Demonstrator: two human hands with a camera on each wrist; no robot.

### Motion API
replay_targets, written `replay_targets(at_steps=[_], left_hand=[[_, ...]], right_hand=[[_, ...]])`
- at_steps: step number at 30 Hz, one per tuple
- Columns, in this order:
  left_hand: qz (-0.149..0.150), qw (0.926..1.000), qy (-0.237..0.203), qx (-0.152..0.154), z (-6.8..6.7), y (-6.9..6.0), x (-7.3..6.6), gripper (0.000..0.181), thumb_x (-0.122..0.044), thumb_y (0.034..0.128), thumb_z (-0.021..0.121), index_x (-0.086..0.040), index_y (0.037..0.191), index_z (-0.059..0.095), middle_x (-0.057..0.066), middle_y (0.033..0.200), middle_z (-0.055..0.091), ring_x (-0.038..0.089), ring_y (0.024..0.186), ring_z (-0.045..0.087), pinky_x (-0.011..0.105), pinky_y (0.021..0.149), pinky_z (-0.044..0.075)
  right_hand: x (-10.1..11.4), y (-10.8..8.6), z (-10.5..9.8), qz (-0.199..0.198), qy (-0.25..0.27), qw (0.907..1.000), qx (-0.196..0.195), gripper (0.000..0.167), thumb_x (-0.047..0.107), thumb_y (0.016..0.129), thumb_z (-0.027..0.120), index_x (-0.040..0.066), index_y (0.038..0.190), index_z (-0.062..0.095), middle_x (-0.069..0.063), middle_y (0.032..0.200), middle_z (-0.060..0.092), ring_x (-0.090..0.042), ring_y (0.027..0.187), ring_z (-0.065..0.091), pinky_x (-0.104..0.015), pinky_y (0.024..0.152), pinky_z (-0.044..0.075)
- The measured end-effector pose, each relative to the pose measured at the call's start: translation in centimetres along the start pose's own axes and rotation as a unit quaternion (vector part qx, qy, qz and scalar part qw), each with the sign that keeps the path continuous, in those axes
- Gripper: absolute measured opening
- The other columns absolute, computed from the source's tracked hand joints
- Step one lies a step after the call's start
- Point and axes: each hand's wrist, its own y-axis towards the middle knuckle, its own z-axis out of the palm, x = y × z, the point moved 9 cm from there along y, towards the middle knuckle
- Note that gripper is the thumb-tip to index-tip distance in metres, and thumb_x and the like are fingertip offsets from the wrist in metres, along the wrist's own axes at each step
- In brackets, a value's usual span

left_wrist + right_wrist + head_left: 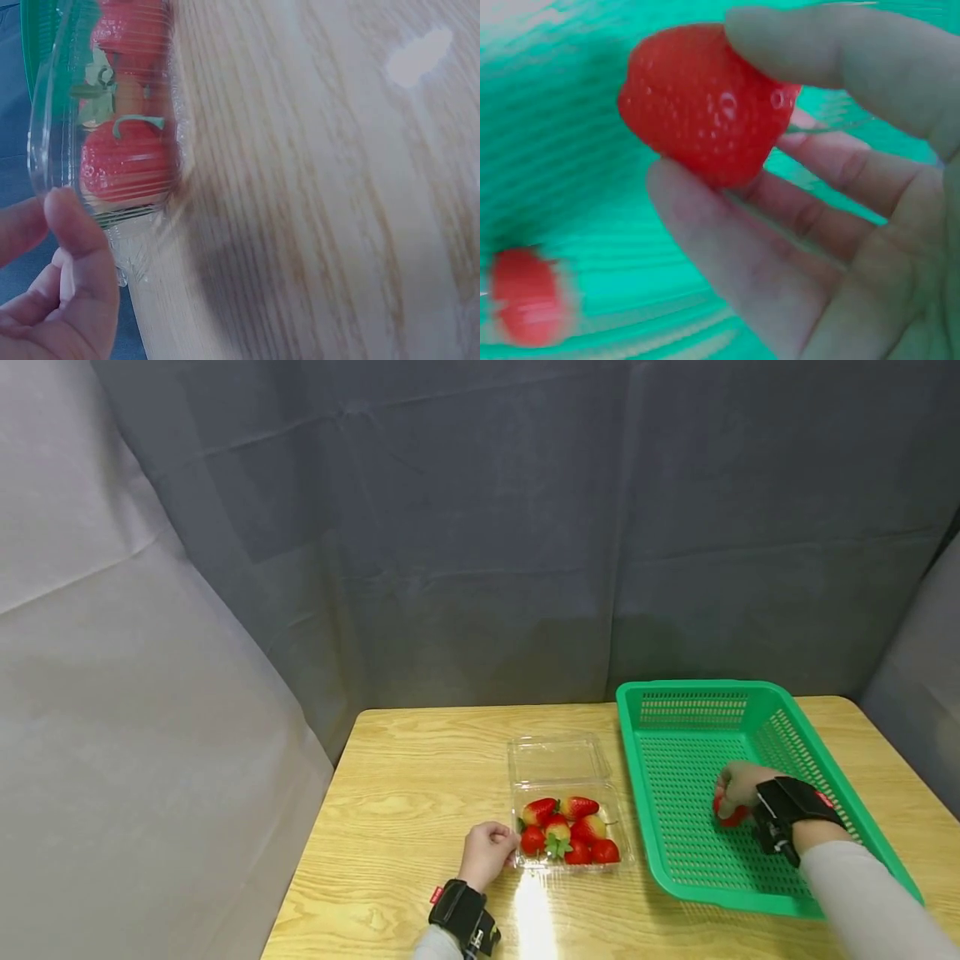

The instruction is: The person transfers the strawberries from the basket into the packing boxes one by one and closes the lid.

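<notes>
In the head view, an open clear plastic container point(558, 760) holds several strawberries point(588, 828), red and some partly yellow. My left hand point(483, 857) is at its near left corner; in the left wrist view that hand point(79, 281) pinches the container's rim point(39, 161) between thumb and finger. Inside the green basket point(648, 827), my right hand point(741, 785) reaches low. The right wrist view shows this hand point(892, 255) gripping a red strawberry point(705, 101) between thumb and fingers, with another strawberry point(529, 296), blurred, lower left against the green mesh.
The basket stands on the right side of the wooden table point(405, 785), just right of the container. The container's lid lies folded back behind it. A dark grey cloth point(480, 543) hangs behind the table and a pale cloth point(150, 735) on the left.
</notes>
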Motion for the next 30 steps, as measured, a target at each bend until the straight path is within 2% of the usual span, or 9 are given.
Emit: replay_targets(at_steps=[3,7,10,13,15,18,21,25,30], left_hand=[[0.0,1.0,0.004,0.0,-0.1,0.0,-0.1,0.01,-0.003,0.081,0.065,0.002,0.075,0.06,0.004,0.057,0.055,0.01,0.045,0.053,0.023,0.043,0.046],[0.002,0.9999,0.013,-0.003,-0.2,-0.1,-0.1,0.01,-0.003,0.0806,0.066,0.002,0.075,0.06,0.006,0.057,0.056,0.011,0.045,0.053,0.022,0.042,0.045],[0.001,0.9999,0.016,-0.003,-0.1,-0.1,-0.1,0.01,-0.004,0.0806,0.066,0.002,0.074,0.06,0.004,0.057,0.056,0.011,0.046,0.053,0.021,0.042,0.045],[0.002,0.9999,0.017,-0.003,-0.1,0.0,-0.2,0.011,-0.004,0.0811,0.066,0.002,0.074,0.06,0.001,0.056,0.054,0.011,0.046,0.053,0.021,0.043,0.044],[0.001,0.9998,0.018,-0.002,0.0,0.1,-0.2,0.011,-0.005,0.0815,0.066,0.001,0.074,0.061,-0.001,0.055,0.053,0.011,0.046,0.053,0.02,0.043,0.043],[0.003,0.9998,0.019,-0.002,0.0,0.2,-0.2,0.011,-0.005,0.0818,0.065,0.001,0.074,0.061,-0.001,0.055,0.053,0.011,0.046,0.053,0.02,0.043,0.044],[0.003,0.9998,0.02,-0.003,0.0,0.1,-0.2,0.011,-0.004,0.0818,0.065,0.002,0.074,0.06,0.0,0.055,0.053,0.01,0.045,0.053,0.021,0.042,0.043],[-0.002,0.9998,0.02,-0.002,0.0,0.0,0.0,0.011,-0.004,0.0818,0.065,0.002,0.074,0.06,0.001,0.056,0.053,0.009,0.045,0.052,0.021,0.043,0.043],[-0.002,0.9998,0.017,-0.005,0.0,-0.1,0.0,0.01,-0.004,0.0815,0.065,0.002,0.074,0.061,0.001,0.056,0.054,0.009,0.045,0.052,0.02,0.043,0.044]], right_hand=[[5.0,-0.5,-2.0,-0.06,0.012,0.9976,-0.031,0.027,0.003,0.072,0.068,-0.008,0.093,0.054,-0.01,0.079,0.055,-0.016,0.061,0.048,-0.03,0.054,0.043],[12.8,-1.4,-3.2,-0.152,-0.034,0.9847,-0.078,0.033,0.008,0.073,0.07,-0.005,0.1,0.058,-0.01,0.088,0.059,-0.018,0.071,0.052,-0.031,0.059,0.043],[17.2,-1.0,-1.8,-0.187,-0.066,0.9768,-0.08,0.03,0.01,0.073,0.072,0.001,0.099,0.061,-0.009,0.092,0.059,-0.02,0.078,0.052,-0.03,0.062,0.044],[19.8,0.3,1.4,-0.207,-0.084,0.9737,-0.046,0.026,0.007,0.072,0.073,0.003,0.095,0.061,-0.007,0.089,0.057,-0.019,0.077,0.051,-0.029,0.062,0.045],[20.5,1.4,3.8,-0.208,-0.093,0.9735,-0.02,0.024,0.004,0.071,0.073,0.003,0.091,0.06,-0.006,0.085,0.056,-0.018,0.074,0.051,-0.028,0.061,0.044],[20.4,3.0,7.1,-0.191,-0.104,0.976,0.01,0.024,0.001,0.069,0.074,0.003,0.087,0.058,-0.006,0.079,0.055,-0.015,0.068,0.048,-0.026,0.058,0.042],[19.6,4.1,9.4,-0.16,-0.118,0.98,0.016,0.025,-0.001,0.065,0.076,0.003,0.082,0.058,-0.003,0.076,0.054,-0.015,0.066,0.047,-0.026,0.056,0.041],[18.6,5.0,10.9,-0.131,-0.15,0.9799,-0.003,0.025,0.001,0.061,0.079,0.006,0.077,0.06,0.001,0.072,0.053,-0.016,0.065,0.045,-0.027,0.055,0.039],[18.3,5.4,11.3,-0.13,-0.165,0.9776,-0.014,0.024,0.004,0.061,0.08,0.008,0.074,0.061,0.002,0.071,0.053,-0.017,0.064,0.044,-0.028,0.055,0.038]])
